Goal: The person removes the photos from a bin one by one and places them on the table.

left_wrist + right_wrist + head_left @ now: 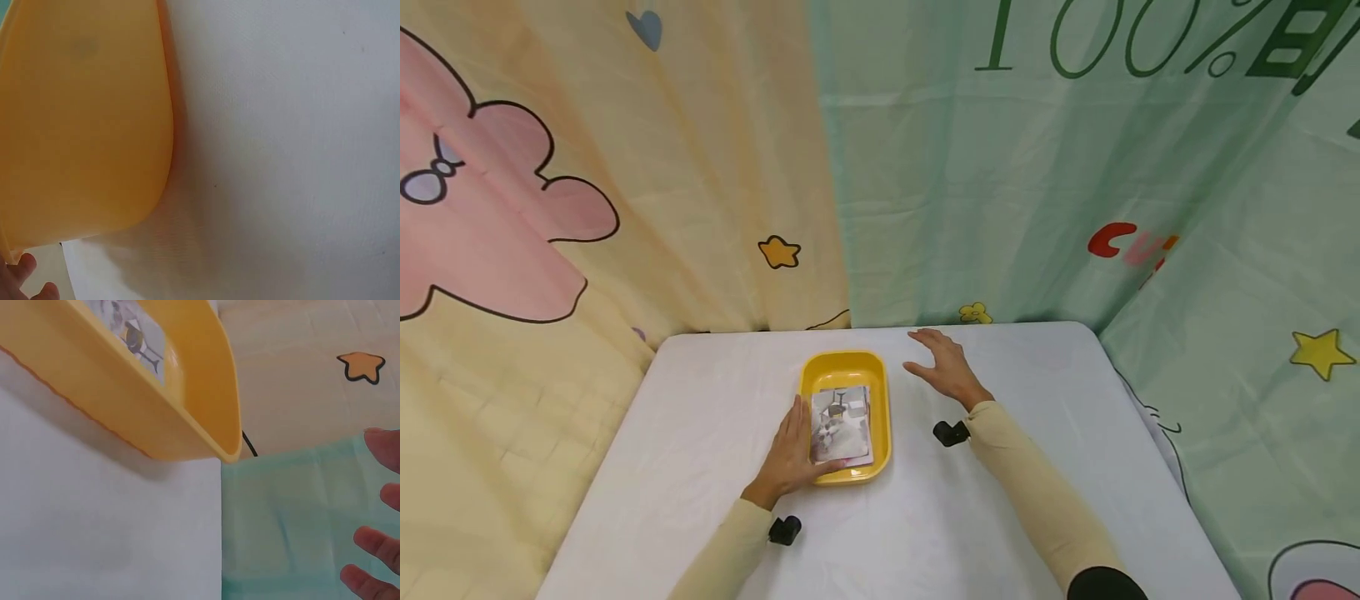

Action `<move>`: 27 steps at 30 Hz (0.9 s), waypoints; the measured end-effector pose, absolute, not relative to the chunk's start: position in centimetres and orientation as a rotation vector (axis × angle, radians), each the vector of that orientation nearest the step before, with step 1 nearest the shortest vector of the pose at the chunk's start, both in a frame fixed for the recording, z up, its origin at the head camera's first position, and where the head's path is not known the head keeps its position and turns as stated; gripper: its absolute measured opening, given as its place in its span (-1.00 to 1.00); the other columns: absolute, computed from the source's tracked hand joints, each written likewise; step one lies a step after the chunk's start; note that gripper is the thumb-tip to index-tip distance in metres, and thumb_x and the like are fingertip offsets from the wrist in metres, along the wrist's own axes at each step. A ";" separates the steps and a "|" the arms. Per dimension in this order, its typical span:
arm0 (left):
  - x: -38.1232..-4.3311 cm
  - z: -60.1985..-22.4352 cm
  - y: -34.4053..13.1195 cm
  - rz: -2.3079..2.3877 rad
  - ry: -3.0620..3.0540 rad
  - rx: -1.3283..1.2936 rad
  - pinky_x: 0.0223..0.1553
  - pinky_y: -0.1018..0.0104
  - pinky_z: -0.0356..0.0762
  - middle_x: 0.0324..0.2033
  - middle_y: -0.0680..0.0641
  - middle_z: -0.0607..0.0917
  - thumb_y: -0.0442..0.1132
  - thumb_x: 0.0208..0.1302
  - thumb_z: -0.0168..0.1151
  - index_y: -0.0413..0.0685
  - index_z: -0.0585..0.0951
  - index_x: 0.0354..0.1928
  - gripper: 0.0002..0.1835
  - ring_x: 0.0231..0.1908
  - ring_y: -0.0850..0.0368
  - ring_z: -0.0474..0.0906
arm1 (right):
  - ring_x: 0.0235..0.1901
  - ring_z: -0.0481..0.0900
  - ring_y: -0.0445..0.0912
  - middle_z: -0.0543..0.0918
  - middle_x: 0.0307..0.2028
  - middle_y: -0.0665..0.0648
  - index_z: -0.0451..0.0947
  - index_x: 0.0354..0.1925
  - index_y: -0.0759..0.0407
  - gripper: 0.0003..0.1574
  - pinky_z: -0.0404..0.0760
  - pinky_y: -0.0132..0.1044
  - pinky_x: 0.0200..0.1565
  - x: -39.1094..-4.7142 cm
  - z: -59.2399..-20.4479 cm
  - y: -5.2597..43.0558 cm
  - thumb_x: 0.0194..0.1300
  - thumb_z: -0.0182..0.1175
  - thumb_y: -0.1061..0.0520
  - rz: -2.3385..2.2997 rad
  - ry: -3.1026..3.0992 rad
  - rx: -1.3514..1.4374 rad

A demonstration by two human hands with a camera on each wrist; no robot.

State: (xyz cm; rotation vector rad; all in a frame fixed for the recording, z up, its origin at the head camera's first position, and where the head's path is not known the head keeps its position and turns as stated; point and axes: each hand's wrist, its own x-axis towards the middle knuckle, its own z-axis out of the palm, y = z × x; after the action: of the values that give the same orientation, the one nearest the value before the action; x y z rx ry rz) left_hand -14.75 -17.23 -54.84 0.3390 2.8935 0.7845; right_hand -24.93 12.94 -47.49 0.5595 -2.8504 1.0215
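Observation:
A yellow tray (pixel 883 417) stands on the white table, holding a small stack of picture cards (pixel 841 425). The top card bears a grey and white picture. Along the tray's left side lies my left hand (pixel 788 454), its fingers straight at the rim and its thumb stretched over the near left corner. Fingertips (pixel 24 267) show right at the rim in the left wrist view. My right hand (pixel 951 367) hovers to the right of the tray, apart from it, with fingers spread and holding nothing. In the right wrist view the tray's tall side wall (pixel 106 381) hides part of the cards.
The table (pixel 715 433) is covered in white cloth. Behind it hangs a printed curtain (pixel 955 167), cream on the left and green on the right, close to the table's far edge. Each wrist carries a small black camera mount (pixel 951 433).

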 end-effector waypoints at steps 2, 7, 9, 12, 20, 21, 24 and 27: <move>-14.7 -54.7 -17.4 0.720 2.868 0.385 0.41 -0.14 -0.15 0.48 -0.33 -0.31 0.39 -0.09 0.33 -0.40 -0.20 0.46 0.40 0.45 -0.28 -0.29 | 0.32 0.25 0.17 0.34 0.33 0.27 0.36 0.33 0.16 -0.26 0.14 0.22 0.30 -25.0 -47.9 12.3 0.28 0.28 -0.07 1.037 -2.852 0.574; -14.6 -54.4 -17.6 0.693 2.791 0.424 0.41 -0.17 -0.21 0.47 -0.33 -0.39 0.39 -0.17 0.39 -0.38 -0.23 0.47 0.46 0.45 -0.30 -0.39 | 0.31 0.29 0.14 0.37 0.32 0.23 0.39 0.32 0.13 -0.30 0.16 0.18 0.31 -25.0 -49.1 10.5 0.28 0.28 -0.06 1.078 -2.862 0.576; -14.6 -54.4 -17.7 0.701 2.777 0.422 0.40 -0.19 -0.20 0.46 -0.33 -0.41 0.40 -0.20 0.41 -0.37 -0.23 0.47 0.48 0.44 -0.31 -0.39 | 0.31 0.29 0.13 0.37 0.31 0.21 0.39 0.31 0.13 -0.31 0.15 0.16 0.32 -25.0 -49.6 9.7 0.29 0.28 -0.05 1.105 -2.870 0.567; -14.8 -54.3 -17.7 0.711 2.759 0.412 0.39 -0.22 -0.18 0.45 -0.34 -0.44 0.44 -0.25 0.40 -0.37 -0.26 0.47 0.52 0.44 -0.34 -0.38 | 0.30 0.30 0.13 0.39 0.30 0.21 0.39 0.30 0.13 -0.32 0.14 0.15 0.34 -24.8 -50.2 8.6 0.29 0.28 -0.04 1.164 -2.882 0.563; -15.1 -54.2 -18.1 0.645 2.758 0.452 0.39 -0.20 -0.16 0.44 -0.36 -0.45 0.43 -0.35 0.46 -0.39 -0.33 0.45 0.62 0.44 -0.35 -0.38 | 0.29 0.33 0.10 0.41 0.27 0.22 0.40 0.29 0.19 -0.35 0.23 0.02 0.34 -24.5 -52.2 6.0 0.31 0.26 0.00 1.370 -2.848 0.622; -15.2 -54.2 -18.1 0.646 2.765 0.461 0.39 -0.21 -0.15 0.44 -0.38 -0.44 0.42 -0.36 0.48 -0.41 -0.32 0.45 0.62 0.43 -0.35 -0.37 | 0.29 0.34 0.11 0.42 0.27 0.23 0.40 0.29 0.21 -0.36 0.23 0.02 0.34 -24.4 -52.4 5.7 0.32 0.25 0.02 1.395 -2.830 0.642; -15.3 -54.2 -18.2 0.637 2.776 0.481 0.38 -0.22 -0.14 0.44 -0.41 -0.42 0.41 -0.37 0.50 -0.46 -0.31 0.43 0.63 0.43 -0.37 -0.35 | 0.29 0.33 0.14 0.42 0.25 0.26 0.40 0.28 0.24 -0.37 0.24 0.03 0.33 -24.2 -52.7 5.2 0.32 0.25 0.05 1.458 -2.794 0.673; -15.5 -54.1 -18.2 0.611 2.755 0.493 0.40 -0.20 -0.20 0.43 -0.41 -0.43 0.40 -0.34 0.48 -0.47 -0.33 0.43 0.62 0.44 -0.34 -0.37 | 0.28 0.34 0.14 0.43 0.25 0.27 0.40 0.28 0.25 -0.38 0.26 0.04 0.32 -24.1 -53.0 4.6 0.31 0.25 0.09 1.500 -2.786 0.656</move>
State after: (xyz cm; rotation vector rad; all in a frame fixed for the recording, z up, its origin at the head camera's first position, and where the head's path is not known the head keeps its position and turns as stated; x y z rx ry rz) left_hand -15.48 -18.23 -54.07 0.4934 2.7555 0.6110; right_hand -24.06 4.61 -52.96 0.6556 -2.7860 1.5001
